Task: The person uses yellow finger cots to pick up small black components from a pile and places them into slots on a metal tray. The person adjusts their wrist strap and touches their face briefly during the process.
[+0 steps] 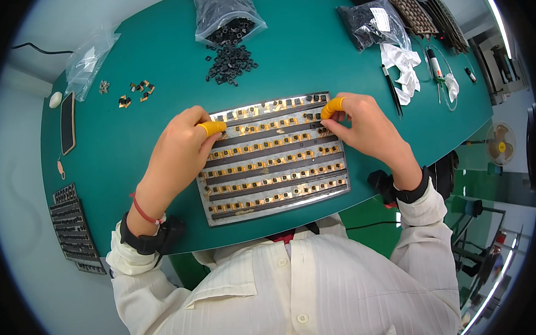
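A metal tray (274, 213) lies in front of me on the green table, with several rows of small black square pieces on gold-coloured parts, split by dark strips. My left hand (187, 138) wears a yellow finger cot and is at the left end of the tray's upper rows, thumb and index finger pinched together. At the right end of those rows is my right hand (361, 123), also with a yellow finger cot and pinched. Anything between the fingertips of either hand is too small to make out.
Beyond the tray lies a pile of small black square parts (229, 65), spilling from a clear bag (230, 18). To the left are loose gold-and-black parts (142, 87) and a phone (68, 122). Tweezers (391, 91), white tissue (403, 71) and a glue tube (435, 64) lie right.
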Available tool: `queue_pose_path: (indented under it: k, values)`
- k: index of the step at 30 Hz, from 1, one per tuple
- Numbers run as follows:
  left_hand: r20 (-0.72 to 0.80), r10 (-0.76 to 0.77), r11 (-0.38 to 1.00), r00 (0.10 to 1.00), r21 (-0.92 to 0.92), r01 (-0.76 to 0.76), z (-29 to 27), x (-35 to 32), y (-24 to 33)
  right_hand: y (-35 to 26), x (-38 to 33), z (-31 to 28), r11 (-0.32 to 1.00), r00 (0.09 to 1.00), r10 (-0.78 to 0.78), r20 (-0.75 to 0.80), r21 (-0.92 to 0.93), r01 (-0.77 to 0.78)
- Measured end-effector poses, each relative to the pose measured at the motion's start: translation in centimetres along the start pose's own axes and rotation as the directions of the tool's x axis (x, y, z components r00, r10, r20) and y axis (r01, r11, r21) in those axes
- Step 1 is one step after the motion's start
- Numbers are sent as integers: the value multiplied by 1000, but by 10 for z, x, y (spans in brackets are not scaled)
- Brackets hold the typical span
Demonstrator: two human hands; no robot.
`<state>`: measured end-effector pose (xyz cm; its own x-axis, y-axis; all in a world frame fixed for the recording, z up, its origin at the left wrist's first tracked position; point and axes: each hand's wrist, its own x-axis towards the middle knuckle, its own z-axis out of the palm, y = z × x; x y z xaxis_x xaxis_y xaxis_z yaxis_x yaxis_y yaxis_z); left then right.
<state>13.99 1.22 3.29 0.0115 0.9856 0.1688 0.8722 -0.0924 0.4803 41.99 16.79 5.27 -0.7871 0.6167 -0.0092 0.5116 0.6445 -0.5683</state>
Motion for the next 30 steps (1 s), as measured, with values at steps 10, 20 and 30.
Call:
queue_pose_path:
  k: [10, 20, 30]
  values:
    - [77, -64, 998, 995, 19, 63, 11, -20, 16, 12, -3, 3, 996, 989, -85, -121, -4, 85]
    - [0, -76, 997, 997, 17, 76, 12, -21, 25, 8, -4, 12, 998, 997, -64, -50, 16, 65]
    - [-40, 70, 997, 997, 12, -70, 4, 6, 7, 3, -1, 22, 995, 997, -79, -25, -67, 77]
